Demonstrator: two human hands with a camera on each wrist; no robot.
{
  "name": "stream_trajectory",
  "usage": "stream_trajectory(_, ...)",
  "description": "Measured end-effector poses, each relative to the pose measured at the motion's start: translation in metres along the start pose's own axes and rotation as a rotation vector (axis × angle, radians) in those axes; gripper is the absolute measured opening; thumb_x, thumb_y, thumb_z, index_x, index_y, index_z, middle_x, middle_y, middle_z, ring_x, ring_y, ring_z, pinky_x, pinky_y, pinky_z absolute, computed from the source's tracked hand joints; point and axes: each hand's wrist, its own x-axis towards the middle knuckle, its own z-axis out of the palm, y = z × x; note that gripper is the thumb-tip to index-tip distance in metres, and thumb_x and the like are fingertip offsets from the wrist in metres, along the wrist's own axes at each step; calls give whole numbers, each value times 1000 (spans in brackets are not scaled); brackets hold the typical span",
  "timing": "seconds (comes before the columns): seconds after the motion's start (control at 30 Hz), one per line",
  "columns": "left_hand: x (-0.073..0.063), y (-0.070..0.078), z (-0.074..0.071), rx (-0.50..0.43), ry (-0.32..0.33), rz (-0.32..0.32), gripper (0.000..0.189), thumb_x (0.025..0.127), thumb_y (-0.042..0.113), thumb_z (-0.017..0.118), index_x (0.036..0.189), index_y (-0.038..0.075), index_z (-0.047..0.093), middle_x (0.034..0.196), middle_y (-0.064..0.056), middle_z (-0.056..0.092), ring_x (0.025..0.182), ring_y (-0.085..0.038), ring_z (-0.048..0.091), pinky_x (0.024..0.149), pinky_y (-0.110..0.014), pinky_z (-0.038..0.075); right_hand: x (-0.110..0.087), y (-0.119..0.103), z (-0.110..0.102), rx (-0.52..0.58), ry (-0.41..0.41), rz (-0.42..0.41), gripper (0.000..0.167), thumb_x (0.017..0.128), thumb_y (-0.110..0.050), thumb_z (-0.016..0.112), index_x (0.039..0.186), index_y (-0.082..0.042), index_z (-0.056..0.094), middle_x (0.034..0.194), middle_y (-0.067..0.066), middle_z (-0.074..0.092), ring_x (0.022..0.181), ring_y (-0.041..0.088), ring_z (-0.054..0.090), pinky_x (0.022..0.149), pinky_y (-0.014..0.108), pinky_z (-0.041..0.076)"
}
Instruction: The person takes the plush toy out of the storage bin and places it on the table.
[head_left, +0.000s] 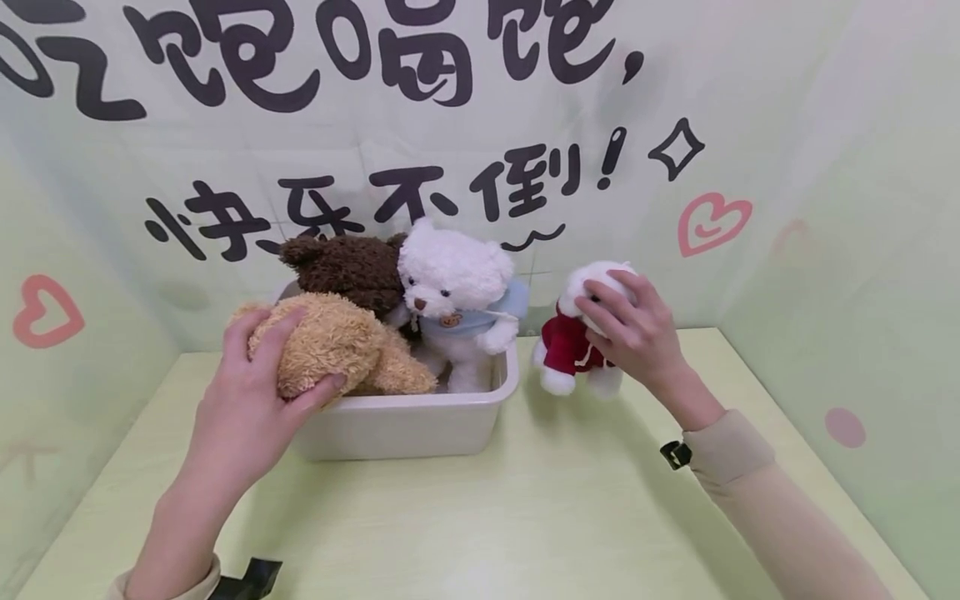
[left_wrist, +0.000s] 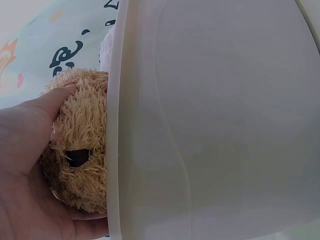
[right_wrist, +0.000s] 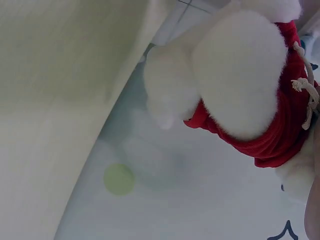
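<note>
Left hand (head_left: 251,392) curled round shaggy tan plush bear (head_left: 330,346), at 9 o'clock in white plastic bin (head_left: 420,425); right hand (head_left: 637,333) grips red-topped white plush toy (head_left: 567,342) by head, 3 o'clock outside. Head-only hold might slip; crowding could topple blue-topped white plush bear (head_left: 453,271), 1 o'clock.

Black lettering (head_left: 408,175) and a pink heart (head_left: 715,223) on a pale backdrop (head_left: 622,225), a fainter mark (head_left: 792,237), perhaps heart-shaped, rightward

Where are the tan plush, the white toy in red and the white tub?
Tan plush (head_left: 330,342): head view, on its rounded furry bulk.
White toy in red (head_left: 567,343): head view, on its red top.
White tub (head_left: 405,430): head view, on its front wall.
</note>
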Motion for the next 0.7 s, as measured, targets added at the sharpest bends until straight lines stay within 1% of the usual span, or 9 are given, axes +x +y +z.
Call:
stream_trajectory(0.07, 1, 0, 0, -2, -8, -1, 85, 89, 35, 83, 158, 15, 37, 159, -25, 24, 103, -66, 54, 71, -75, 45, -5, 1, 8, -8, -27, -3, 24, 92, -10, 64, 112, 0, 74, 115, 20, 71, 106, 51, 61, 91, 61, 53)
stream_trajectory(0.23, 3, 2, 1, -10, -26, -3, 87, 88, 37, 83, 158, 14, 36, 160, -25, 23, 105, -65, 54, 72, -74, 46, -16, -1, 24, -42, -39, 3, 29, 88, -9, 67, 115, 0, 73, 118, 21, 69, 107, 51, 60, 87, 63, 52)
stream_trajectory(0.3, 3, 3, 2, -14, -24, -1, 86, 88, 37, 83, 158, 14, 37, 159, -25, 23, 106, -63, 55, 72, -72, 47, -19, -3, 30, -61, -44, -4, 31, 87, -8, 67, 117, 0, 72, 117, 21, 68, 107, 50, 60, 84, 63, 52)
stream_trajectory(0.37, 3, 4, 2, -16, -17, 5, 84, 88, 35, 83, 157, 14, 39, 159, -24, 25, 106, -62, 56, 72, -71, 48, -22, -4, 35, -79, -57, -14, 32, 87, -7, 66, 118, 0, 72, 117, 20, 68, 107, 49, 60, 84, 64, 52)
stream_trajectory(0.43, 2, 4, 2, -16, -8, 12, 83, 88, 34, 84, 155, 15, 40, 158, -24, 26, 107, -61, 56, 71, -70, 48, -25, -6, 41, -90, -63, -26, 31, 89, -6, 64, 118, -1, 72, 116, 20, 68, 106, 49, 61, 84, 65, 52)
stream_trajectory(0.5, 1, 4, 1, -12, -1, 18, 82, 87, 33, 84, 155, 15, 40, 157, -24, 27, 107, -60, 56, 70, -70, 49, -27, -9, 47, -93, -66, -36, 29, 92, -7, 62, 118, -1, 72, 117, 19, 67, 106, 48, 61, 85, 65, 52)
stream_trajectory(0.6, 0, 2, -1, -6, 0, 18, 82, 87, 34, 84, 155, 15, 41, 157, -24, 27, 107, -60, 57, 70, -70, 50, -28, -13, 55, -80, -44, -60, 25, 98, -8, 58, 117, -1, 73, 117, 19, 67, 106, 48, 61, 84, 66, 52)
stream_trajectory(0.7, -1, 0, -5, -1, -4, 10, 83, 87, 34, 84, 155, 15, 41, 158, -24, 26, 106, -61, 57, 71, -70, 49, -28, -18, 64, -80, -21, -84, 24, 102, -10, 56, 117, -1, 73, 118, 19, 67, 105, 47, 62, 81, 65, 52)
